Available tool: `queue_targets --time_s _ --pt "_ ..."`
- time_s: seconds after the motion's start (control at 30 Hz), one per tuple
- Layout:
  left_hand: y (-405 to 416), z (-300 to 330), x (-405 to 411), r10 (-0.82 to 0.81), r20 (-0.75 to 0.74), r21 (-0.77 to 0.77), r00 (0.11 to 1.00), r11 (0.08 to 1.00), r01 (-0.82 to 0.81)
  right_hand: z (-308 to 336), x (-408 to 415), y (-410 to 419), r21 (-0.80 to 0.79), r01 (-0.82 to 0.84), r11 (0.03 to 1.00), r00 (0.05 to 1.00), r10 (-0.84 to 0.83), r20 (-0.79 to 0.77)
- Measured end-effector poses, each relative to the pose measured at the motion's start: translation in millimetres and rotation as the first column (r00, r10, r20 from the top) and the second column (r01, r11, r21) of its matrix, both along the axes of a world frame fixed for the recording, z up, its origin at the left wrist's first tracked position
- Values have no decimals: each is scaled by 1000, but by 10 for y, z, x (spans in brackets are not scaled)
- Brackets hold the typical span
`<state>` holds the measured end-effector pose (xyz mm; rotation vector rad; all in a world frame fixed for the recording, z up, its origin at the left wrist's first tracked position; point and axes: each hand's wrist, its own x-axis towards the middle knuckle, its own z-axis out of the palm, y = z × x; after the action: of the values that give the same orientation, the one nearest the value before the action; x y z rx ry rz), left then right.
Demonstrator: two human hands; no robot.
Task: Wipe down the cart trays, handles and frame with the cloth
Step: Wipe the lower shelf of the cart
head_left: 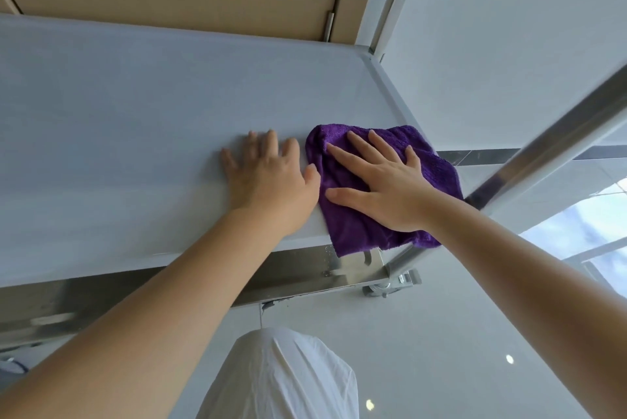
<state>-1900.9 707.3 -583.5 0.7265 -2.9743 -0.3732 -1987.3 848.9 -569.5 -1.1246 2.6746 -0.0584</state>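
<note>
Right hand presses flat, fingers spread, on the soft, limp cloth overhanging the tray's near-right corner; left hand rests flat, holding nothing.

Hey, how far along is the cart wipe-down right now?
Nothing shows as finished; a wiped surface can't be told from an unwiped one here. In hand: the right hand presses the purple cloth flat on the tray's right corner, the left hand resting flat beside it. Left: the rest of this tray, the frame post and the lower shelf.

We see our two bare forearms without sleeves, and white crinkled trousers at bottom centre.
</note>
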Motion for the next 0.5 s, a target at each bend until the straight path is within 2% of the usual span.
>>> queue_targets --time_s 0.5 --pt "-74 18 -77 40 -7 13 999 999 -40 -42 -790 -701 -27 -8 1000 999 6 -54"
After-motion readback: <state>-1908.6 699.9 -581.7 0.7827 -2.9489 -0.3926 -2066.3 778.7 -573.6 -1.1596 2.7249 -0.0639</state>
